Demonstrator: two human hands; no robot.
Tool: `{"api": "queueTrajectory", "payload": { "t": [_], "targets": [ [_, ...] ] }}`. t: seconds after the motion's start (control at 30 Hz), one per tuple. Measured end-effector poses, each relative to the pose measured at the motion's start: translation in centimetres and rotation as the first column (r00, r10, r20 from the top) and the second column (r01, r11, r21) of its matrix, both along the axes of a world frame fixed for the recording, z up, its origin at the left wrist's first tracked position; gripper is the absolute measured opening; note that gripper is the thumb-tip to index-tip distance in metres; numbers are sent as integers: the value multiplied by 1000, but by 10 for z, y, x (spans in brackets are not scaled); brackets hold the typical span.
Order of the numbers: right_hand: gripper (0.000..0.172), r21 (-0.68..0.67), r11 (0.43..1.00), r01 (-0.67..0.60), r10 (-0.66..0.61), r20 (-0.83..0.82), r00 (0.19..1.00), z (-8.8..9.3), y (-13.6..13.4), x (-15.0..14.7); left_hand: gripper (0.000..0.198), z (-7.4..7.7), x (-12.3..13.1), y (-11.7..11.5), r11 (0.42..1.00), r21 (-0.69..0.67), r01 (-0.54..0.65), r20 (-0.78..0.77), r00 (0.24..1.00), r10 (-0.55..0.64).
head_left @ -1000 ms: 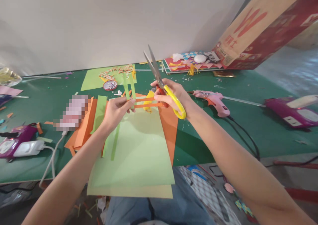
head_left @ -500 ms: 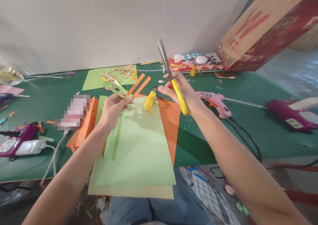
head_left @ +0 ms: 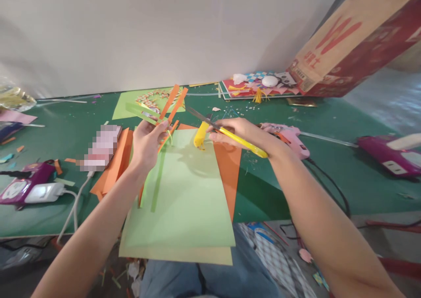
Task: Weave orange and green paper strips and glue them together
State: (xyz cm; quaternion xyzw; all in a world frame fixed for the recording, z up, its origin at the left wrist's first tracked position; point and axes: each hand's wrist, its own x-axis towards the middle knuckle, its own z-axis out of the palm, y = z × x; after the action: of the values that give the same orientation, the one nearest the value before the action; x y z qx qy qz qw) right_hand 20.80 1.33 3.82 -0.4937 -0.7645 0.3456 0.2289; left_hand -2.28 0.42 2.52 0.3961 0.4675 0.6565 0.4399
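Observation:
Orange and green paper strips (head_left: 174, 101) fan out from the pinched fingers of my left hand (head_left: 148, 141). More strip ends hang below that hand. My right hand (head_left: 238, 131) is closed around scissors (head_left: 243, 141) with yellow handles, their blades pointing left towards the strips but apart from them. Beneath both hands lie light green paper sheets (head_left: 184, 201), with an orange sheet (head_left: 229, 166) showing at their right side. On the green sheet's far edge rests a small yellow object (head_left: 200, 134) with a dark tip, partly behind the blades.
A pink glue gun (head_left: 292, 140) lies right of my right hand, its cable running to the table edge. Folded orange paper (head_left: 115, 166) and a blurred phone-like item (head_left: 103, 147) are at left. Purple power strips (head_left: 28, 184) sit on both sides. A paper bag (head_left: 345, 44) stands back right.
My right hand has lowered and turned the scissors from nearly upright to pointing left, closer to the strips. The strips in my left hand have tilted and shifted slightly left.

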Motion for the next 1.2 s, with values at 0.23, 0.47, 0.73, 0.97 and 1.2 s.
{"api": "queueTrajectory", "payload": {
  "t": [0.23, 0.47, 0.73, 0.97, 1.2],
  "targets": [
    [42, -118, 991, -63, 73, 77, 994, 0, 2, -1, 20, -1, 0, -1, 999, 29, 41, -17, 999, -40],
    [43, -126, 986, -110, 120, 74, 990, 3, -2, -1, 24, -1, 0, -3, 990, 31, 136, -45, 990, -134],
    [45, -60, 982, -181, 184, 50, 982, -3, 1, -1, 27, -5, -1, -3, 988, -12, 155, -75, 985, -156],
    [43, -51, 982, -181, 183, 33, 983, -5, 0, -2, 26, -6, -1, -3, 986, -8, 167, -83, 982, -167],
    [47, -67, 985, -162, 165, 47, 985, -6, 1, -3, 26, -5, 2, -4, 984, -28, 175, -93, 980, -177]
  ]
}}
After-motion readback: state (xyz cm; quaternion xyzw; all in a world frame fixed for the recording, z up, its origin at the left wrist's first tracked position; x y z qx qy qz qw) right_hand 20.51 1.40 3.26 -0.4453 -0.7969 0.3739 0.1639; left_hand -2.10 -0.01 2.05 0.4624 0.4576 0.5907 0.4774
